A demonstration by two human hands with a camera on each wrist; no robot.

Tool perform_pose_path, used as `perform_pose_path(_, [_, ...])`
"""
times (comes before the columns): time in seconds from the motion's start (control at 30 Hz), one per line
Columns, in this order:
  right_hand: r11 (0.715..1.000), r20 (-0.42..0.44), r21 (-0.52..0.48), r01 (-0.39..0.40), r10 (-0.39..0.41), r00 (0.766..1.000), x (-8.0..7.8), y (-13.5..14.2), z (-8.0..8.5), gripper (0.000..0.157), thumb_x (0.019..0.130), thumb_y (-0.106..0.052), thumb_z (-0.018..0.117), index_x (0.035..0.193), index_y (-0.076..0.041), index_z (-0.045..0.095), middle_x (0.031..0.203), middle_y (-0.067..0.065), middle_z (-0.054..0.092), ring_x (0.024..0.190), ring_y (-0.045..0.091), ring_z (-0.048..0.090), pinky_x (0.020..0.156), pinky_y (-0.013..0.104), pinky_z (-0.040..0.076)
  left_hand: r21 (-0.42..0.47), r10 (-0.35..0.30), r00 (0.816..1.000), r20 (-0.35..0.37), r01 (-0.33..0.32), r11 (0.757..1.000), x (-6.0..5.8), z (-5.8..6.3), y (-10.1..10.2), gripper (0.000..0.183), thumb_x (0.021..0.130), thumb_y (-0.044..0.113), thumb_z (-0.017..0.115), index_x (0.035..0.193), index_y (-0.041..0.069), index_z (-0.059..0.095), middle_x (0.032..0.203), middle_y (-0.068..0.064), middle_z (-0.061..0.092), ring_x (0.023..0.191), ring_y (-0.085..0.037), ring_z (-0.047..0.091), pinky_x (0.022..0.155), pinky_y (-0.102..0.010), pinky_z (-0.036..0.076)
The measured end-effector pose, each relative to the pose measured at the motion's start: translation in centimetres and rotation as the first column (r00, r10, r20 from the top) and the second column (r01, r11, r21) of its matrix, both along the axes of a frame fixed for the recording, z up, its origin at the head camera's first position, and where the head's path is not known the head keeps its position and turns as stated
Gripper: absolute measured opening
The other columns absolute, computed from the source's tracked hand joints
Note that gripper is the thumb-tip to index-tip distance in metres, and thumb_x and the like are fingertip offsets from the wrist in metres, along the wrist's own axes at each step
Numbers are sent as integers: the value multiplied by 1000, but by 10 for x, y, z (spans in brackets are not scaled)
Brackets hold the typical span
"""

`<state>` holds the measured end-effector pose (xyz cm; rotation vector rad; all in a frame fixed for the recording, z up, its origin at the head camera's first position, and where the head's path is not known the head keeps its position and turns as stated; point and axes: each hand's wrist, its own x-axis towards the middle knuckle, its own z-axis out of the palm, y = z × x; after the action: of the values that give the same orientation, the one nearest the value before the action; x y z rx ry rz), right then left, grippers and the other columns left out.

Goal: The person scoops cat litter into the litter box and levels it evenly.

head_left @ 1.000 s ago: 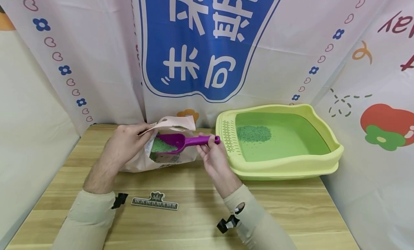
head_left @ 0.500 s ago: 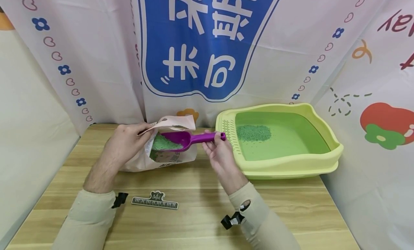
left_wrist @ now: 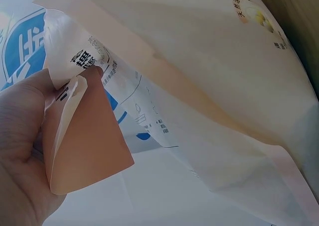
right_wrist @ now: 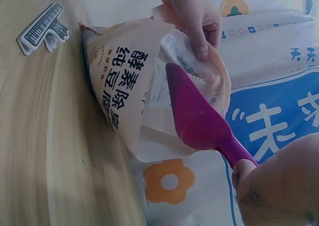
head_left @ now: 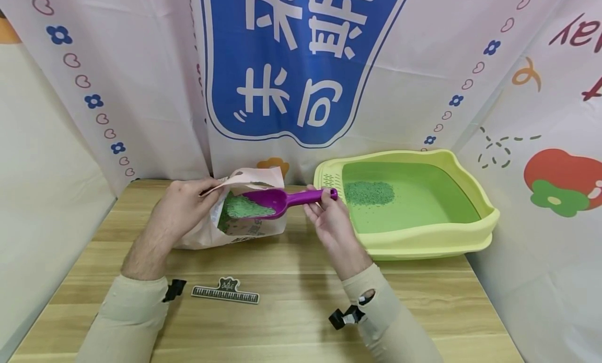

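I have the left hand (head_left: pixel 185 206) pinching the upper edge of the bag (head_left: pixel 261 228), its mouth gaping toward the tray (head_left: pixel 423 238), and the right hand (head_left: pixel 334 223) clamped on the handle of the scoop (head_left: pixel 276 201), whose blade sits in that mouth bearing green pellets (head_left: pixel 246 207). Handle end overlaps the tray's slotted rim in my head view, height hard to tell; a narrow gap of table (head_left: pixel 263 331) parts bag from tray, a wider stretch runs in front of both and bears the clip (head_left: pixel 226 292)
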<state>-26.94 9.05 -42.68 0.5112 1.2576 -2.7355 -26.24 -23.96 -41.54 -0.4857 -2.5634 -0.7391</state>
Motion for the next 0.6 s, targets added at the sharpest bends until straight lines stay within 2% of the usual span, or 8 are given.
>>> perform_pose_path(0.2, [1000, -11, 2, -9, 9, 1000, 1, 10, 2, 50, 127, -20, 49, 174, -6, 42, 171, 23, 63, 161, 40, 65, 134, 50, 55, -12, -8, 1000, -16, 8, 1000, -1, -1, -1, 23, 113, 12, 79, 133, 8, 88, 124, -20, 89, 108, -48, 88, 95, -69, 70])
perform_pose_path(0.3, [1000, -15, 2, -5, 5, 1000, 1, 15, 3, 36, 127, -20, 49, 161, -9, 53, 171, 24, 63, 160, 41, 65, 133, 51, 56, -12, -11, 1000, -19, 11, 1000, -1, 0, -1, 23, 112, 11, 79, 133, 7, 88, 123, -21, 89, 107, -48, 89, 94, -69, 70])
perform_pose_path(0.43, [1000, -14, 16, -17, 17, 1000, 2, 21, 6, 21, 127, -21, 47, 143, -14, 60, 174, 25, 60, 158, 42, 67, 131, 49, 58, -16, -24, 999, -24, 23, 1000, -1, 0, -2, 22, 113, 12, 80, 133, 7, 88, 122, -21, 89, 102, -45, 89, 88, -65, 72])
perform_pose_path(0.53, [999, -14, 32, -29, 30, 999, 3, 27, 8, 22, 128, -22, 46, 144, -16, 60, 176, 24, 58, 154, 38, 70, 129, 47, 60, -18, -33, 999, -30, 33, 999, -1, 0, -2, 21, 113, 13, 80, 131, 7, 88, 120, -21, 90, 96, -41, 90, 83, -62, 72])
perform_pose_path(0.6, [999, -9, 45, -27, 28, 1000, 3, 30, 9, 20, 128, -23, 47, 141, -17, 61, 175, 22, 60, 146, 34, 76, 126, 45, 62, -19, -32, 999, -34, 32, 999, -1, 0, -2, 20, 113, 12, 80, 130, 7, 88, 119, -21, 90, 94, -39, 89, 81, -61, 72])
